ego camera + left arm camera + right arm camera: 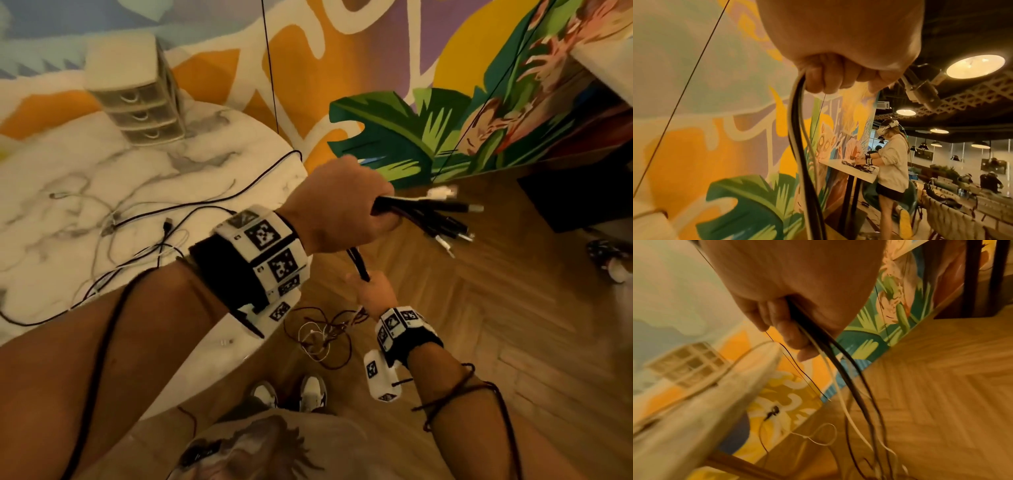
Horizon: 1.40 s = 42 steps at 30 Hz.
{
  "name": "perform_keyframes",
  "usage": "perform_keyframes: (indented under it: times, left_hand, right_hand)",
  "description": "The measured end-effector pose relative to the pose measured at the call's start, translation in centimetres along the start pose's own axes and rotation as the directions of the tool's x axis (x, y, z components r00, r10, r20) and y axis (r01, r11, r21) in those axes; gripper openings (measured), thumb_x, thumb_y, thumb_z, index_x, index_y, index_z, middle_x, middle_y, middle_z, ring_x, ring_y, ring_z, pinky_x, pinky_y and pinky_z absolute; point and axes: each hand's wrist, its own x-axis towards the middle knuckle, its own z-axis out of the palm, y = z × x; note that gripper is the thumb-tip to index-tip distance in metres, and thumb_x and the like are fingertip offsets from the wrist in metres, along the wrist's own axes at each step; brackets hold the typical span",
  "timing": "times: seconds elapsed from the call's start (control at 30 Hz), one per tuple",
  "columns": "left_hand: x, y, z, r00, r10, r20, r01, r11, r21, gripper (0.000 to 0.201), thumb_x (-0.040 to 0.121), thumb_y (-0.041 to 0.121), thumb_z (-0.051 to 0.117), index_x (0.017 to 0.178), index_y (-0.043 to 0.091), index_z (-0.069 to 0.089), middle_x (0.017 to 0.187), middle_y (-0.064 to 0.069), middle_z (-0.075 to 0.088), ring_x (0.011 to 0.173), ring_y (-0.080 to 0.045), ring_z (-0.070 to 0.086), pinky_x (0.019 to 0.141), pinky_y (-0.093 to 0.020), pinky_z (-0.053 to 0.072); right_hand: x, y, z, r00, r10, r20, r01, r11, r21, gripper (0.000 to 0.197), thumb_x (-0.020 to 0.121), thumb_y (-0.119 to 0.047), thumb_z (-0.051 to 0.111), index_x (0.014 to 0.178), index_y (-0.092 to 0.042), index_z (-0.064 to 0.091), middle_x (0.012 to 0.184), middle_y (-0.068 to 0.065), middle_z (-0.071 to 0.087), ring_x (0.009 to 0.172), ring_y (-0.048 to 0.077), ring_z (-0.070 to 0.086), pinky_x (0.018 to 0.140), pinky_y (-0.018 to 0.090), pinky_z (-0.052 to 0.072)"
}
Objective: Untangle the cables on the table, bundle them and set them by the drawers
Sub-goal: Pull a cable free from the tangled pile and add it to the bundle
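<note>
My left hand [342,209] is held beyond the table's right edge, over the floor, and grips a bunch of black and white cables [428,219] in a fist. Their plugs fan out to the right. Below it my right hand [368,291] grips the same bunch [358,263]; the loose ends hang down into a tangle on the floor [322,339]. The left wrist view shows my left hand [838,73] curled round the cables [797,129]. Several thin cables [144,222] lie spread on the marble table [68,164]. The small drawers [137,102] stand at its far edge.
A painted wall [376,68] runs behind the table. Dark furniture [575,202] stands on the wood floor [479,325] at the right. My shoes [291,394] are by the table edge. Another person [892,162] works at a further table.
</note>
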Motion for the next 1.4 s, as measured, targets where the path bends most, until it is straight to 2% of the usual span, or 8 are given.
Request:
perform_keyframes:
  times: [0.23,0.47,0.63,0.77,0.87,0.97,1.13,1.4]
  left_hand:
    - [-0.3,-0.9,-2.5,0.958,0.226,-0.173,-0.198,0.966,0.166,0.035,0.085,0.039,0.048,0.055,0.022,0.048,0.045,0.006,0.036,0.039,-0.013,0.026,0.049,-0.017,0.014]
    - [-1.8,-2.7,5.2,0.976,-0.085,0.199,0.096,0.994,-0.047,0.040,0.085,0.040,0.039,0.072,0.011,0.064,0.068,-0.007,0.063,0.061,-0.024,0.056,0.057,-0.032,0.039]
    - [-0.6,-2.4,7.7,0.918,-0.343,0.199,0.392,0.863,-0.320,0.040,0.083,0.050,0.057,0.076,0.011,0.062,0.069,0.005,0.060,0.064,-0.007,0.054,0.056,-0.014,0.037]
    - [1.1,-1.4,7.0,0.931,-0.342,0.131,0.366,0.855,-0.366,0.030,0.083,0.035,0.065,0.084,0.005,0.069,0.077,-0.006,0.065,0.071,-0.020,0.058,0.063,-0.029,0.043]
    - [1.7,-1.2,6.3,0.930,-0.358,0.083,0.361,0.849,-0.387,0.022,0.084,0.023,0.058,0.090,0.004,0.067,0.082,-0.009,0.066,0.076,-0.025,0.060,0.069,-0.037,0.048]
    - [2.8,-1.3,4.4,0.926,-0.374,-0.048,0.327,0.860,-0.393,0.015,0.089,0.018,0.058,0.095,0.006,0.065,0.075,0.004,0.058,0.071,-0.016,0.055,0.059,-0.015,0.039]
    - [4.0,-2.1,0.9,0.944,-0.271,-0.190,0.189,0.913,-0.362,0.022,0.092,0.027,0.056,0.098,0.007,0.064,0.070,0.012,0.050,0.061,-0.002,0.048,0.059,-0.009,0.038]
    - [3.7,-3.0,-0.2,0.926,-0.276,-0.259,0.166,0.911,-0.378,0.024,0.092,0.022,0.056,0.107,0.005,0.063,0.075,0.019,0.054,0.066,0.013,0.053,0.060,0.000,0.036]
  right_hand:
    - [1.4,2.8,-0.4,0.960,0.261,-0.106,-0.268,0.961,-0.068,0.030,0.092,-0.024,0.055,0.067,-0.006,0.054,0.058,0.004,0.049,0.059,0.024,0.048,0.055,0.031,0.036]
    - [-0.5,-1.3,-2.3,0.994,0.049,-0.100,-0.022,0.967,0.253,0.016,0.081,-0.037,0.053,0.069,-0.028,0.049,0.064,-0.012,0.050,0.051,-0.004,0.045,0.054,0.016,0.037]
    - [-3.9,-8.4,-4.7,0.946,-0.290,-0.147,0.282,0.957,-0.071,0.017,0.079,0.007,0.055,0.083,-0.004,0.066,0.075,0.006,0.067,0.069,0.020,0.066,0.059,0.023,0.046]
    - [-3.7,-8.7,-5.0,0.892,-0.434,-0.126,0.451,0.836,0.314,0.039,0.074,0.012,0.046,0.057,-0.023,0.050,0.038,-0.010,0.050,0.034,0.000,0.043,0.041,0.006,0.030]
    - [-3.7,-8.3,-4.2,0.941,-0.335,-0.041,0.331,0.892,0.309,0.036,0.078,-0.002,0.052,0.049,-0.023,0.044,0.038,-0.008,0.039,0.036,0.008,0.032,0.040,0.019,0.028]
    - [-1.1,-4.6,-2.4,0.974,-0.225,0.004,0.221,0.960,0.171,0.046,0.085,-0.006,0.057,0.050,-0.022,0.033,0.043,-0.011,0.032,0.041,0.009,0.028,0.045,0.024,0.028]
    - [2.2,1.7,-1.3,0.993,0.118,0.023,-0.119,0.989,0.091,0.035,0.090,-0.020,0.055,0.060,-0.015,0.039,0.055,0.006,0.040,0.049,0.019,0.037,0.056,0.035,0.034]
    - [6.9,2.9,-1.3,0.952,0.302,-0.055,-0.293,0.947,0.134,0.028,0.090,-0.022,0.056,0.065,-0.011,0.051,0.040,-0.002,0.056,0.045,0.011,0.057,0.048,0.024,0.042]
